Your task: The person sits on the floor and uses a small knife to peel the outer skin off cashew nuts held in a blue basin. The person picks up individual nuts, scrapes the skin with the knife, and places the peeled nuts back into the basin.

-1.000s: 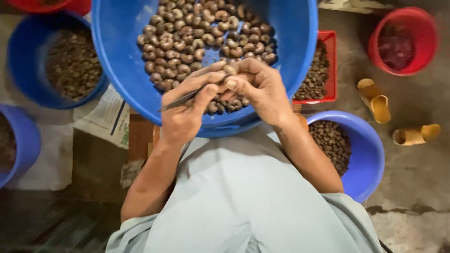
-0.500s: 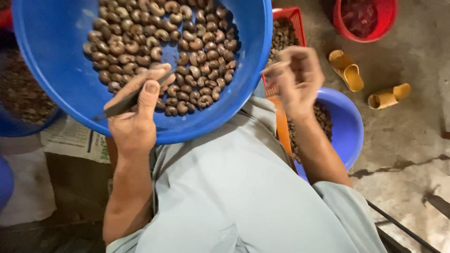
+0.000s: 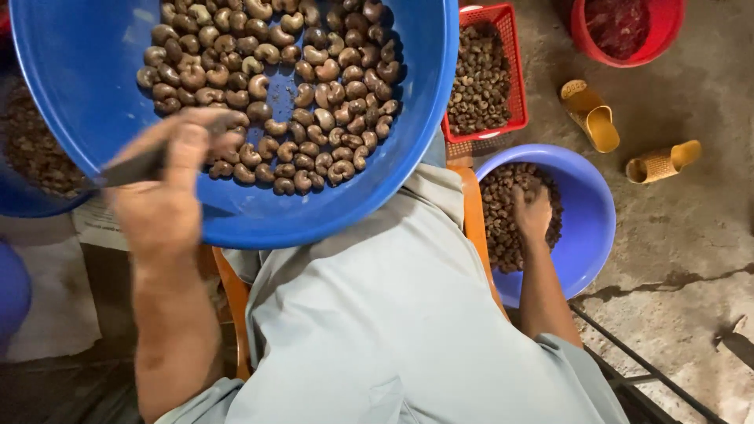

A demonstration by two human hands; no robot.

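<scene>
A large blue basin rests on my lap, holding several brown curved nuts. My left hand lies on its near rim, fingers closed around a thin dark tool that points left. My right hand reaches down to the right into a smaller blue bowl of dark nut pieces, fingers curled over the contents. Whether it holds anything there I cannot tell.
A red mesh crate of nuts stands behind the smaller bowl. A red tub sits at top right. Two yellow sandals lie on the concrete floor. Another blue basin of shells stands at left, with paper underneath.
My right hand left the big basin, swung right and dropped into the smaller blue bowl. My left hand stayed at the basin rim with the tool.
</scene>
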